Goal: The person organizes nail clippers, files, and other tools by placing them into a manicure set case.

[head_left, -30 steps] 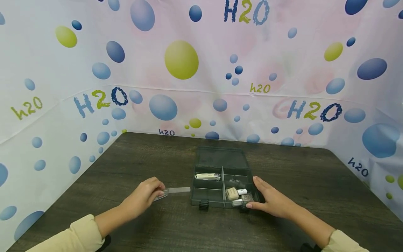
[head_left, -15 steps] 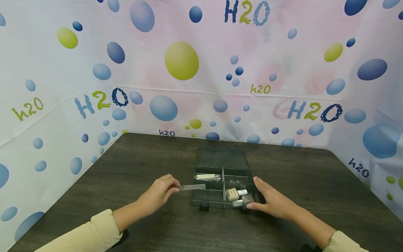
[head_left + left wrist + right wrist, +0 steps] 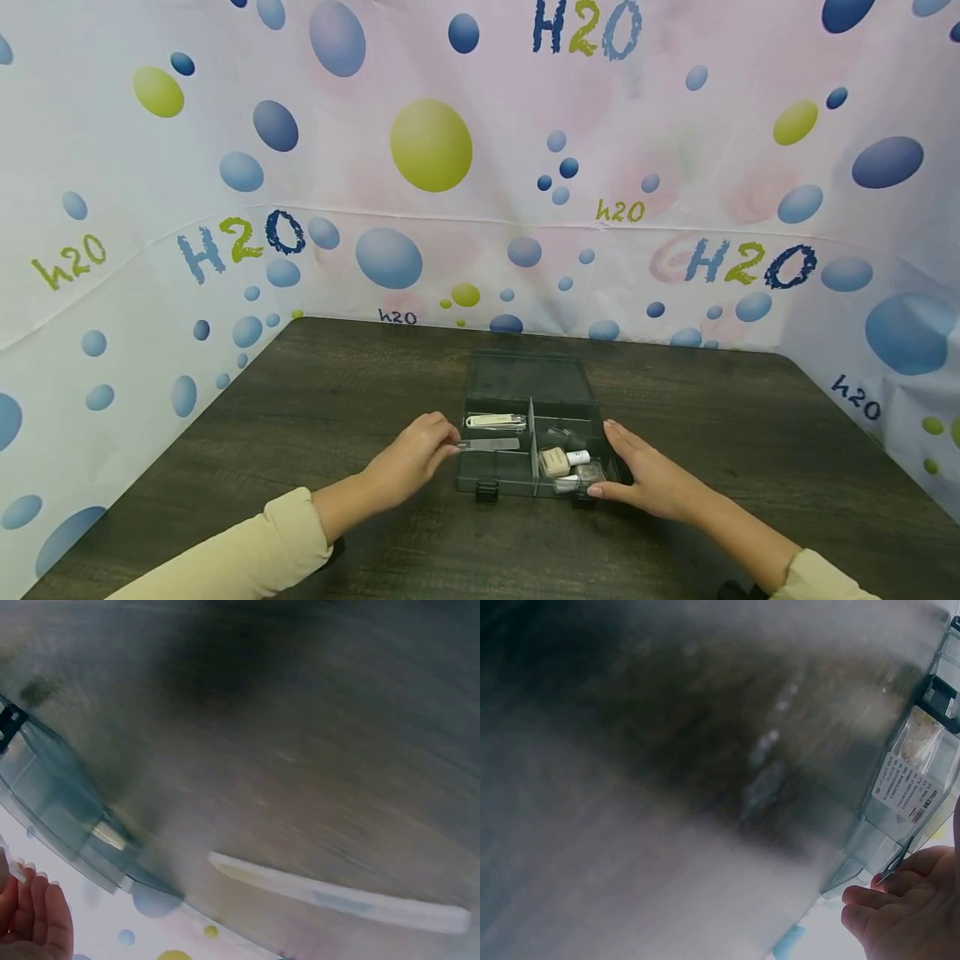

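Observation:
My left hand (image 3: 415,457) pinches the end of a flat, pale nail file (image 3: 493,445) and holds it level over the left half of a dark see-through box (image 3: 506,486). A cream nail clipper (image 3: 495,422) lies in the back left compartment. On the right side sit a beige nail polish bottle (image 3: 555,462) and a clear glittery bottle (image 3: 590,472) with a white cap. My right hand (image 3: 660,479) rests against the box's right side, fingers extended along the wall and thumb at the front corner. In the right wrist view, those fingers (image 3: 911,900) touch the box wall.
The box's lid (image 3: 528,377) is folded back behind it on the dark wooden table (image 3: 360,358). Latches (image 3: 486,490) stick out at its front. A printed curtain (image 3: 480,250) stands around the table. Small clear pieces (image 3: 566,437) lie in the back right compartment.
My left hand has moved right, carrying the nail file from the table beside the box to above its left compartments. My right hand and the box have stayed in place.

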`<state>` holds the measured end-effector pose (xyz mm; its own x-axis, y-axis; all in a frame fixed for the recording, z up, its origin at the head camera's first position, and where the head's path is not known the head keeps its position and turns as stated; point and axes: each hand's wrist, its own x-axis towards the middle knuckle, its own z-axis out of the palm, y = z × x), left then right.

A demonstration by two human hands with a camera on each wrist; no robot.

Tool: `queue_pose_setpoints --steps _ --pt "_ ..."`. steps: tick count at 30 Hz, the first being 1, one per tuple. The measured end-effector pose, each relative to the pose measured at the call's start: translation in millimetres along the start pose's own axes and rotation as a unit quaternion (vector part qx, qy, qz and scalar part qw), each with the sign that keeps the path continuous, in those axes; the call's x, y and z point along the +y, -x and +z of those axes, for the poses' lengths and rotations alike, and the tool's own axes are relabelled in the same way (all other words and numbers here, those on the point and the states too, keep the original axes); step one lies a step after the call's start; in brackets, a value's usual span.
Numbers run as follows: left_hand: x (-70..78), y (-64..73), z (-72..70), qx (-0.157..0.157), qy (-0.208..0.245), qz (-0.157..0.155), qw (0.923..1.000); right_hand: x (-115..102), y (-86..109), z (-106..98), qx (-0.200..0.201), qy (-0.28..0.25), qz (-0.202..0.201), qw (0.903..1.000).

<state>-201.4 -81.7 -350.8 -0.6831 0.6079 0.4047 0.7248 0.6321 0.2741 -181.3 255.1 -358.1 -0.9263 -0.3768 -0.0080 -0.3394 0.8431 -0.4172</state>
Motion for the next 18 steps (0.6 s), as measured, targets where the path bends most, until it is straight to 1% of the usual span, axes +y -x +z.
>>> queue_pose_setpoints --steps 4,9,15,18 --pt "3.5 -7.1 5.2 -0.009 -0.019 0.009 0.9997 0 0.2 0 0.002 0.001 -0.003 1.0000" --pt "6.1 -14.8 9.8 -0.020 -0.071 0.025 0.9970 0 0.2 0 0.002 -0.001 -0.003 1.0000" --pt "6.5 -22.6 15.0 -0.013 -0.133 0.065 0.9888 0 0.8 0 0.003 -0.001 -0.004 1.0000" --pt "6.5 -26.2 16.1 -0.010 -0.162 0.076 0.9839 1 1.0 1 0.002 -0.003 -0.003 1.0000"
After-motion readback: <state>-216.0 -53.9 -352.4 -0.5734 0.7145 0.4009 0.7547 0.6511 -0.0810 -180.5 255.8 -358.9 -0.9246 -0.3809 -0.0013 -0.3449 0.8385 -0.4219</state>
